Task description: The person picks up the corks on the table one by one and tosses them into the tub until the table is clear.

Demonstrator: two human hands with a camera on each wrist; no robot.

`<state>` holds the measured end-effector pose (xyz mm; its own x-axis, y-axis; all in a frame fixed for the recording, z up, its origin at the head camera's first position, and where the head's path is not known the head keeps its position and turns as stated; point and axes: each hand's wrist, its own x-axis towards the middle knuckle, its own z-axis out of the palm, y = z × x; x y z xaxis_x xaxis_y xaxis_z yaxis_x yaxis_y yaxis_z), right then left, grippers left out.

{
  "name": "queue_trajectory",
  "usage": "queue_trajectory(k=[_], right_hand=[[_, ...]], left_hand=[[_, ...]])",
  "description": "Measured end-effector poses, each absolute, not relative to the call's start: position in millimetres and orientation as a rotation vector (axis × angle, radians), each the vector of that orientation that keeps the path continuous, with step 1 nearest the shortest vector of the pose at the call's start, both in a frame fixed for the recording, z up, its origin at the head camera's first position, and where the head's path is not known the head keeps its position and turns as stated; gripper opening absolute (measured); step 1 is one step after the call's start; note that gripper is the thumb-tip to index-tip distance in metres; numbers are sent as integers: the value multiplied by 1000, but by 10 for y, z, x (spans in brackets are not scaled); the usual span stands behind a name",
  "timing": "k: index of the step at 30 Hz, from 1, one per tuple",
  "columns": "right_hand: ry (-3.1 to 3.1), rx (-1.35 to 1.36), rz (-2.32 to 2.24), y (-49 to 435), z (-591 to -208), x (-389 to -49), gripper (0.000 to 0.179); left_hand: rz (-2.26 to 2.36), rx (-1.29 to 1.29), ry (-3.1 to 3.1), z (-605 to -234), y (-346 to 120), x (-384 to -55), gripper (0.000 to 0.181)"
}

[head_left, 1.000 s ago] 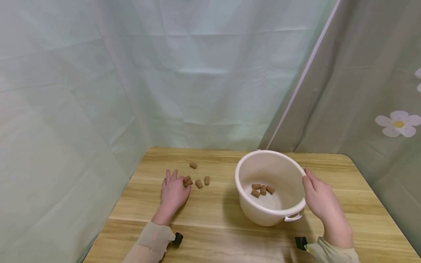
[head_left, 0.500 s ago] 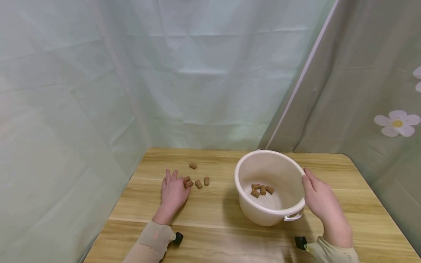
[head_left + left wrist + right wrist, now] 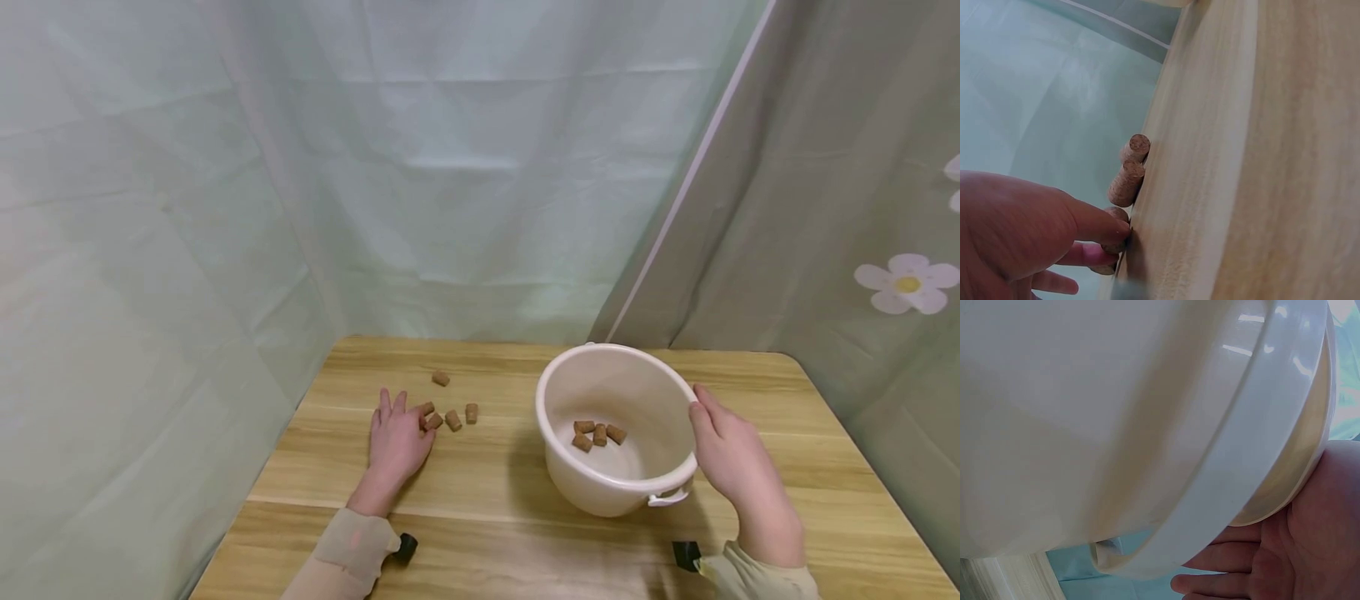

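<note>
Hands (image 3: 399,443) (image 3: 741,457) hold grainy cork (image 3: 434,422), smooth round bucket (image 3: 588,485).

White bucket (image 3: 592,493) (open-topped), 4 corks (image 3: 600,434) inside, 5 brown corks (image 3: 453,420) outside

pale green sheeting (image 3: 480,183) and grey flower-printed fabric (image 3: 795,192) hang behind a wood-grain table (image 3: 495,533).

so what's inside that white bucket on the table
Inside the bucket, four brown corks lie close together on its floor. Its near wall covers the nearest strip of floor, so whatever might lie there can't be seen.
</note>
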<state>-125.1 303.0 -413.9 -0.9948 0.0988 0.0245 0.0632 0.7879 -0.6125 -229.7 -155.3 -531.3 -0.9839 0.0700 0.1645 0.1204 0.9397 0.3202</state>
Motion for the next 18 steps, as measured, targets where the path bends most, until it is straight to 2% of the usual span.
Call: queue_trajectory(k=[18], right_hand=[[-2922,-132,984,3043,-4158,-1262,67]], left_hand=[[-547,-153,-2913,-5339,-1569,-2284,24]])
